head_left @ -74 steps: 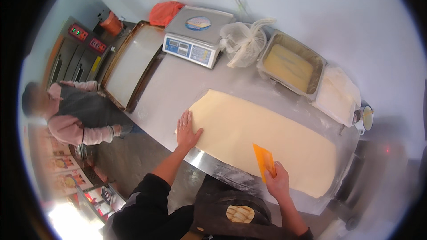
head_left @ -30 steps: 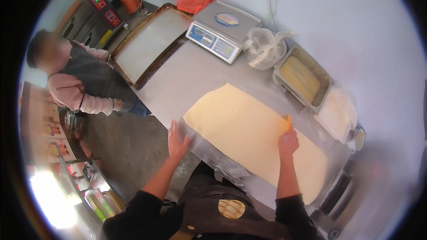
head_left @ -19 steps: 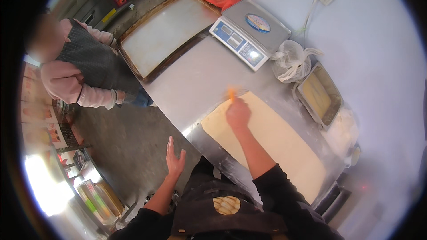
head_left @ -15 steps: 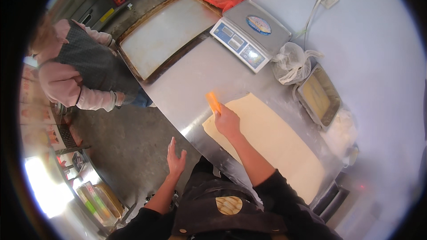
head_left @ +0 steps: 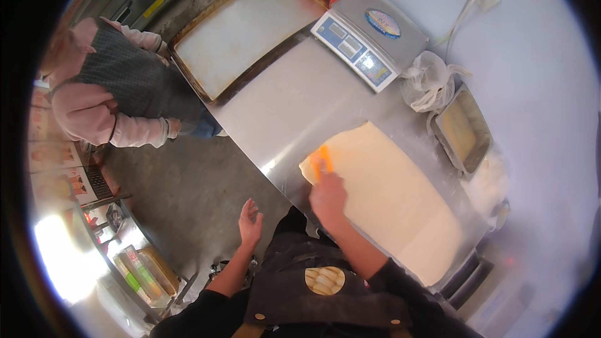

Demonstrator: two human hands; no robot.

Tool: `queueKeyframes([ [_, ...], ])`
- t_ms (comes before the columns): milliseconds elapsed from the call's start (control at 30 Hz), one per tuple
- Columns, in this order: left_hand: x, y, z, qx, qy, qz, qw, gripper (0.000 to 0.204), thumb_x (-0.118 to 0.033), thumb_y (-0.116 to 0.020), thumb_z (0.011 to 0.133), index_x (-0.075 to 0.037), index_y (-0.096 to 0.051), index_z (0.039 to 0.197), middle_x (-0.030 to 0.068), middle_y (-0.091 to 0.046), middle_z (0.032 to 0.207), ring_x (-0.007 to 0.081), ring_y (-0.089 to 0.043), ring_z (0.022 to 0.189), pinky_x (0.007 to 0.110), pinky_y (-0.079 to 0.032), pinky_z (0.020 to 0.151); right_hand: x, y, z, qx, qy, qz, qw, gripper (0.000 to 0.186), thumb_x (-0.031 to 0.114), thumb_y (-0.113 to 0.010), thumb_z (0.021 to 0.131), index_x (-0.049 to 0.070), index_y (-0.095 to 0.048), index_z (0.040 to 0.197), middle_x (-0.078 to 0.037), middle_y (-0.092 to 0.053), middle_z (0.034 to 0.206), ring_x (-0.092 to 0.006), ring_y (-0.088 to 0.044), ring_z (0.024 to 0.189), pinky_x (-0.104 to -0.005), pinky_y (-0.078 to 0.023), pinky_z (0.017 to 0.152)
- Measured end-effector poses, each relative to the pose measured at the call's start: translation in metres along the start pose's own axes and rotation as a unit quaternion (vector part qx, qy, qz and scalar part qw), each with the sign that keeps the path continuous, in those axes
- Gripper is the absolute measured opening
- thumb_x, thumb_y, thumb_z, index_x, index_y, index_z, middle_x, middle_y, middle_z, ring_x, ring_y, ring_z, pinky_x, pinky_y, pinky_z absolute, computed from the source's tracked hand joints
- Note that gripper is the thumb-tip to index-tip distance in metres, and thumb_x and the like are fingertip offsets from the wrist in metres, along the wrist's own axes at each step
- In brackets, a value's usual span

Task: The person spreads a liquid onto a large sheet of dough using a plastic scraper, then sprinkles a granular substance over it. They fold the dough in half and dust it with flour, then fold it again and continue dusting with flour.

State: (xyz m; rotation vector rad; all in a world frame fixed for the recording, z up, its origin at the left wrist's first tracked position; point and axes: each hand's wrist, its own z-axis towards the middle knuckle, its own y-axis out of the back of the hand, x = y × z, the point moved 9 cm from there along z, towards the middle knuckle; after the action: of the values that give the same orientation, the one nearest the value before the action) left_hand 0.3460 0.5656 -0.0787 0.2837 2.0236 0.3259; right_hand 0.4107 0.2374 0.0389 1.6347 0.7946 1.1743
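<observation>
At the left, off the surface (head_left: 300, 100), the left hand (head_left: 250, 225) hangs open over the floor, holding nothing. The right hand (head_left: 328, 193) grips the orange scraper (head_left: 322, 159) at the dough's (head_left: 388, 194) near left corner. The dough stretches long from there toward the right end. Beyond sit a tray (head_left: 244, 31) and scale (head_left: 369, 37). Another person (head_left: 106, 100) bends nearby.

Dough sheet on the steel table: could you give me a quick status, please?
Right hand grips orange scraper at dough sheet corner. Left hand open, off the table. Nothing blocking.
</observation>
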Motion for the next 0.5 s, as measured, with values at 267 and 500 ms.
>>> queueKeyframes([
  [267,0.021,-0.007,-0.005,0.039,0.039,0.007,0.998,0.061,-0.005,-0.067,0.099,-0.003,-0.049,0.157,0.0180,-0.069,0.137,0.0234,-0.071,0.119,0.037,-0.059,0.103,0.051,0.009,-0.012,0.062,0.037,0.188,0.979,0.046,0.019,-0.062,0.101,0.001,-0.064,0.142,-0.023,-0.073,0.103,-0.0423,-0.073,0.094,-0.0532,-0.058,0.083],
  [500,0.022,-0.016,0.001,0.066,0.046,-0.008,0.997,0.060,-0.007,-0.067,0.100,-0.002,-0.049,0.157,0.0200,-0.069,0.136,0.0242,-0.073,0.116,0.038,-0.061,0.099,-0.206,0.100,-0.073,-0.092,-0.285,0.141,0.944,0.044,0.020,-0.059,0.104,0.000,-0.062,0.143,-0.027,-0.074,0.114,-0.0444,-0.072,0.102,-0.0541,-0.056,0.089],
])
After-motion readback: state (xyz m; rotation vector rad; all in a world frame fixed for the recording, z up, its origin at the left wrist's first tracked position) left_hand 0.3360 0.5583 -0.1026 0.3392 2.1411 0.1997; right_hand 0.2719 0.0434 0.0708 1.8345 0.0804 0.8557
